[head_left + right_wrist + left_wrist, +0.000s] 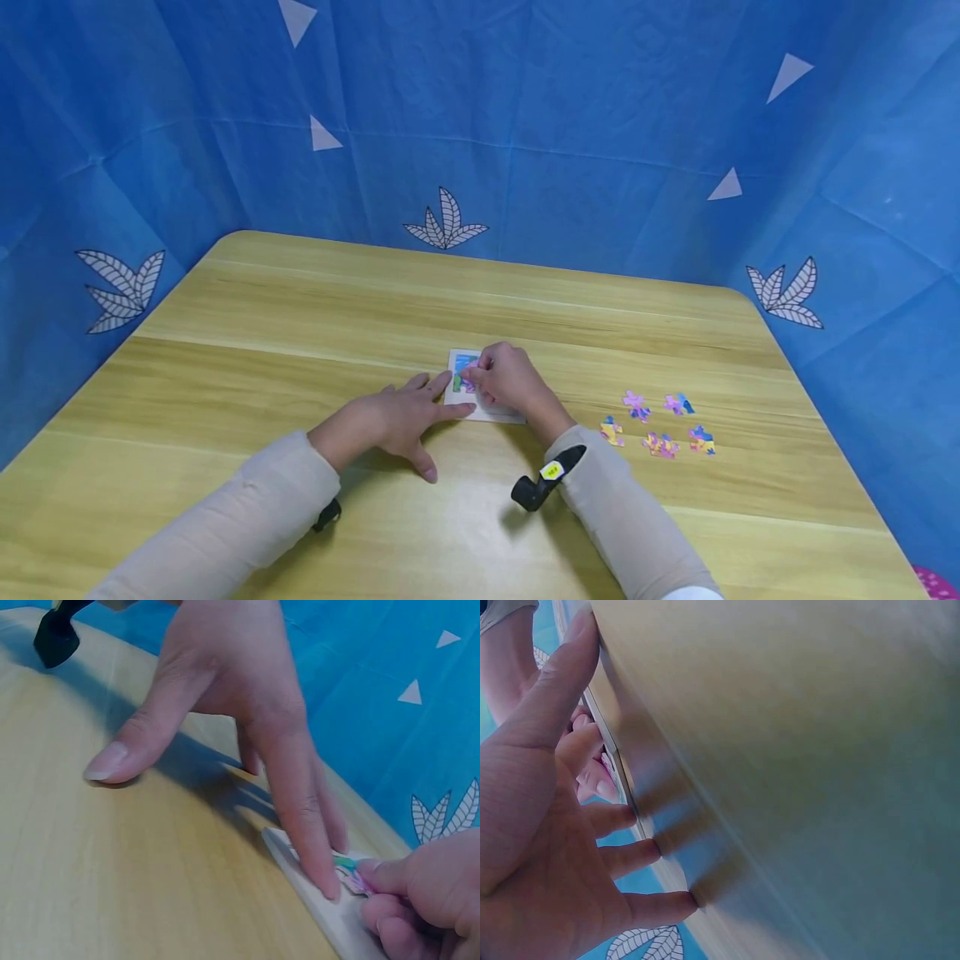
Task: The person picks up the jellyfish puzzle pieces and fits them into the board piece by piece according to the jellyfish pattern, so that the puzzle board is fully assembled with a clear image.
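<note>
A white puzzle board (498, 414) lies flat on the wooden table, with joined colourful pieces in its upper left part. My left hand (401, 417) is spread, its index finger resting on the board's front left and other fingertips at the left edge. In the right wrist view the left hand (247, 682) shows straight fingers. My right hand (512, 379) is over the board and pinches a pink puzzle piece (355, 883) between thumb and finger, at the edge of the joined pieces. Its fingers partly hide the piece.
Several loose puzzle pieces (662, 445) lie to the right of the board, in pink, yellow and blue. The table (360, 292) has a rounded far edge, with a blue curtain (525, 100) behind it. A black wrist camera (534, 492) sticks out from the right sleeve.
</note>
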{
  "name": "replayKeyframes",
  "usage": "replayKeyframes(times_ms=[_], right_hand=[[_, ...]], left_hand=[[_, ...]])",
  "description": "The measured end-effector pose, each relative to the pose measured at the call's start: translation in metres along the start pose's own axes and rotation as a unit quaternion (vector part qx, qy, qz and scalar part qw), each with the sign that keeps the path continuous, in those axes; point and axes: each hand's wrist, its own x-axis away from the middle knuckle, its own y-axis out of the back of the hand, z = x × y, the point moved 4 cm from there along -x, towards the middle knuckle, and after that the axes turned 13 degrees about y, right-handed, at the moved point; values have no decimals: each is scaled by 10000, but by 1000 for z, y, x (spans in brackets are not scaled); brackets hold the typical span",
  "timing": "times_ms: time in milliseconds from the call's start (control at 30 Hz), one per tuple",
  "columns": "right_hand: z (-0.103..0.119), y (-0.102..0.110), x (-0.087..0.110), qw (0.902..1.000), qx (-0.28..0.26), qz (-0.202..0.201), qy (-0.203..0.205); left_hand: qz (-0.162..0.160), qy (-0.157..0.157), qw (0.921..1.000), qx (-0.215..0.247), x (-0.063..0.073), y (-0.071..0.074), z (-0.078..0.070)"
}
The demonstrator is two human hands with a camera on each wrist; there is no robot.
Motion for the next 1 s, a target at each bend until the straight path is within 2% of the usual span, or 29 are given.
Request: replayKeyframes(times_ms=[133,333,667,1000], right_hand=[[0,2,-1,9996,-227,117,-117],[1,7,-3,9990,-254,194,-322],[0,2,2,9992,-375,62,-152],[-1,6,4,9986,-521,-126,19]], left_hand=[[-10,5,10000,-38,-1,0,0],[-6,-4,10000,-62,-1,1,-1],[13,18,10000,-43,1,-1,0],[21,0,10000,-73,0,0,-1]])
